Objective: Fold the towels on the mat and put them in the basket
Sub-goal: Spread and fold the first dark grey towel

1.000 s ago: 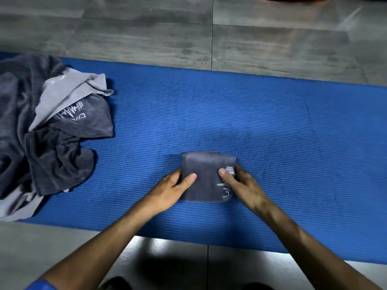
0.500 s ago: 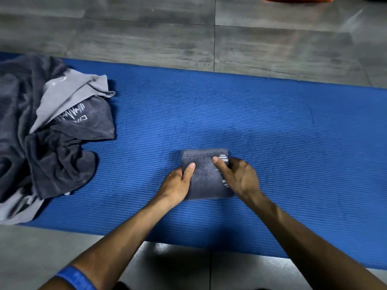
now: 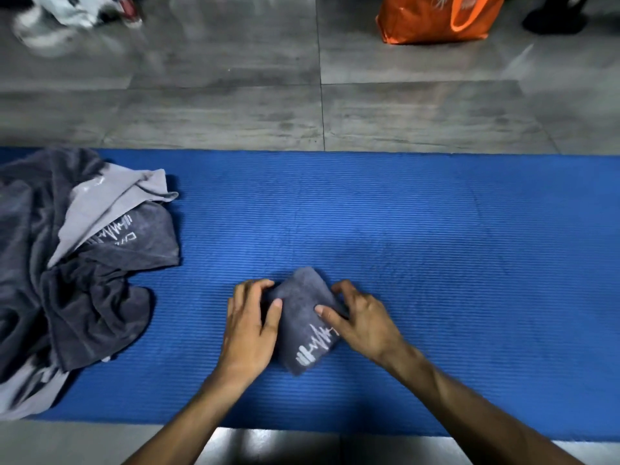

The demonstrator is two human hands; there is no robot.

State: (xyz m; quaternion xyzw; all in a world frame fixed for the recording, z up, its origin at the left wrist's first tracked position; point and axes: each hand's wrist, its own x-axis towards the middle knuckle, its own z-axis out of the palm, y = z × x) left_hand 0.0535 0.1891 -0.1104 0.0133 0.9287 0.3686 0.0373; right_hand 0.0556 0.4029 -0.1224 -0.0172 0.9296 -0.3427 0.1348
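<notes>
— So, where's the towel you're working on?

— My folded towel (image 3: 303, 322) sits on the blue mat (image 3: 436, 246), toward six o'clock and close to me. It lies skewed, one corner toward twelve o'clock, its white logo nearest me.

— And your hands?

— My left hand (image 3: 250, 325) holds its nine o'clock edge, thumb on top, fingers curled over the far corner. My right hand (image 3: 360, 318) takes the three o'clock edge, thumb pressing the top face, fingers bent round the side. Each grip is narrow, closed on the cloth, so the towel lies right between them.

— Why hold both sides?

— I'd say to keep the layers from springing open when it's carried.

— Carried where?

— The basket; I can't see one. Unfolded towels (image 3: 77, 263) are heaped at nine o'clock, an orange bag (image 3: 432, 18) on the floor at one o'clock.
</notes>
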